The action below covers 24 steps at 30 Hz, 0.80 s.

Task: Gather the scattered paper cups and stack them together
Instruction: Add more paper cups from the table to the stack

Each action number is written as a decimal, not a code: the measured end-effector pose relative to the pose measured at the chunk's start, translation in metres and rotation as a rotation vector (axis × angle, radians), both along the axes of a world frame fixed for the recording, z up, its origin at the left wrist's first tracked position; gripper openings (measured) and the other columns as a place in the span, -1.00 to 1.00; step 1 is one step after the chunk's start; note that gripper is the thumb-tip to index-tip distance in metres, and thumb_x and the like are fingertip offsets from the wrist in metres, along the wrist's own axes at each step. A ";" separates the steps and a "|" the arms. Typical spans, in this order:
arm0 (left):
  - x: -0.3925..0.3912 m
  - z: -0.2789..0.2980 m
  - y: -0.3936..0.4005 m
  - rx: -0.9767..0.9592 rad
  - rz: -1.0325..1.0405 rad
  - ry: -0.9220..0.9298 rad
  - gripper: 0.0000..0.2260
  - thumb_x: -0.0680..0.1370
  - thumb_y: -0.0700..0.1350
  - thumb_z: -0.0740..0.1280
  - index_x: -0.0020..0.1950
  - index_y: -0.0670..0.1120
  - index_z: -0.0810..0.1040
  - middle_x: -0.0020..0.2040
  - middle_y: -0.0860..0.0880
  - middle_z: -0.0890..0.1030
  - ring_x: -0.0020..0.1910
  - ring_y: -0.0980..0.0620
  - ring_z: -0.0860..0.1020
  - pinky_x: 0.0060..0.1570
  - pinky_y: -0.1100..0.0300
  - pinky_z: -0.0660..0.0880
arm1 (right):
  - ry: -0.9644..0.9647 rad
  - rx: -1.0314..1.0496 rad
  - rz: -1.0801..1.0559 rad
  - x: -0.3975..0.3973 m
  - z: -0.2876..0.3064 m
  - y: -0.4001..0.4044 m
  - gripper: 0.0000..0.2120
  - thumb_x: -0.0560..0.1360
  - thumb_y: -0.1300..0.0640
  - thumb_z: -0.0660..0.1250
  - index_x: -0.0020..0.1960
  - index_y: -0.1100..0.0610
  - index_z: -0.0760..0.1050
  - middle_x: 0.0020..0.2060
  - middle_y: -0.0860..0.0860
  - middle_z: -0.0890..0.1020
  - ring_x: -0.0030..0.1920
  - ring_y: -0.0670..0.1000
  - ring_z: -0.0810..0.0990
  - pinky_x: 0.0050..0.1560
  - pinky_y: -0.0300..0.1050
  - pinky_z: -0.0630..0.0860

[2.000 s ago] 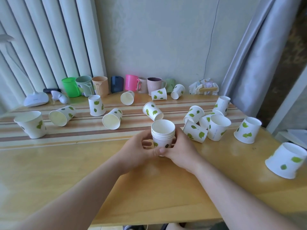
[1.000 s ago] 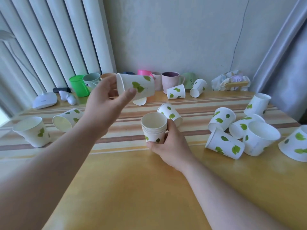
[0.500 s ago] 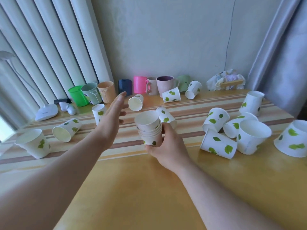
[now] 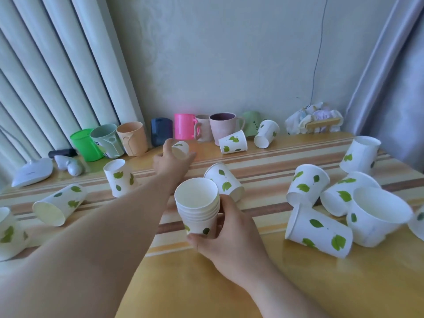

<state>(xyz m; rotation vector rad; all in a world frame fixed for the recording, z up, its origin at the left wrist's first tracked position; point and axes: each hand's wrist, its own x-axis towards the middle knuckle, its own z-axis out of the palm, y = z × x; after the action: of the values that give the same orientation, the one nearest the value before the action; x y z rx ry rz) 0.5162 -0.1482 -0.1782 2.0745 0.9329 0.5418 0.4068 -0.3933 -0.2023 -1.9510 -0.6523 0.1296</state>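
Observation:
White paper cups with green leaf prints lie scattered over the wooden table [image 4: 298, 283]. My right hand [image 4: 229, 239] grips a stack of several nested cups [image 4: 198, 207], upright just above the table at the centre. My left hand [image 4: 171, 162] is stretched far forward, its thumb and fingers closed around a small paper cup [image 4: 181, 149] lying on its side in front of the pink mug [image 4: 184, 126]. Another cup [image 4: 223, 181] lies just behind the stack. A cluster of cups [image 4: 321, 228] lies to the right and loose cups [image 4: 60, 203] to the left.
A row of plastic mugs [image 4: 132, 138] lines the back wall. A white lamp base [image 4: 32, 172] and a grey object [image 4: 68, 165] sit at the back left. A crumpled bag [image 4: 314, 121] rests at the back right, by the curtain.
My left hand dropped the cup it held into the stack, then reached forward and closed around the far cup by the pink mug. My right hand kept hold of the stack.

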 end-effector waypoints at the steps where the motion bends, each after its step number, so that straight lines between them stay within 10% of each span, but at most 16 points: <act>1: 0.005 -0.002 0.003 0.033 -0.008 0.031 -0.21 0.47 0.28 0.46 0.64 0.28 0.19 0.44 -0.20 0.45 0.37 -0.28 0.49 0.37 -0.12 0.48 | 0.006 0.005 -0.001 0.001 -0.001 0.000 -0.50 0.35 -0.13 0.63 0.18 -0.19 0.45 -0.16 -0.25 0.65 -0.04 -0.24 0.60 -0.13 -0.32 0.47; 7: -0.009 -0.006 0.003 0.032 0.005 -0.091 -0.26 0.52 0.02 0.45 0.62 0.14 0.17 0.37 -0.13 0.53 0.26 -0.23 0.57 0.16 -0.05 0.54 | 0.017 -0.001 -0.011 -0.002 0.002 0.000 -0.50 0.35 -0.13 0.65 0.17 -0.19 0.47 -0.15 -0.23 0.68 -0.03 -0.26 0.61 -0.11 -0.30 0.54; 16: -0.148 0.001 -0.045 -0.284 -0.036 -0.392 -0.41 0.47 0.23 0.50 0.43 0.05 0.49 0.12 0.16 0.62 0.17 0.05 0.64 0.27 -0.07 0.61 | 0.001 -0.036 -0.002 -0.011 0.011 0.000 -0.46 0.39 -0.09 0.63 0.28 -0.18 0.47 0.01 -0.23 0.70 0.06 -0.19 0.68 0.10 -0.01 0.65; 24: -0.222 0.077 -0.085 -0.124 -0.267 -0.608 -0.46 0.37 0.25 0.48 0.27 0.11 0.46 0.21 0.04 0.65 0.03 0.22 0.67 -0.05 0.27 0.57 | -0.006 -0.041 0.020 -0.019 0.013 -0.004 -0.43 0.39 -0.12 0.60 0.32 -0.16 0.44 0.10 -0.19 0.69 0.16 -0.07 0.66 0.15 0.08 0.65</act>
<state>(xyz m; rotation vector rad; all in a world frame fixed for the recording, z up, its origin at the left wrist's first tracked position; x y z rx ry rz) 0.2941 -0.2332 -0.1008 1.7259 0.3209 0.8761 0.3874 -0.3969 -0.1896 -1.9854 -0.6780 0.1509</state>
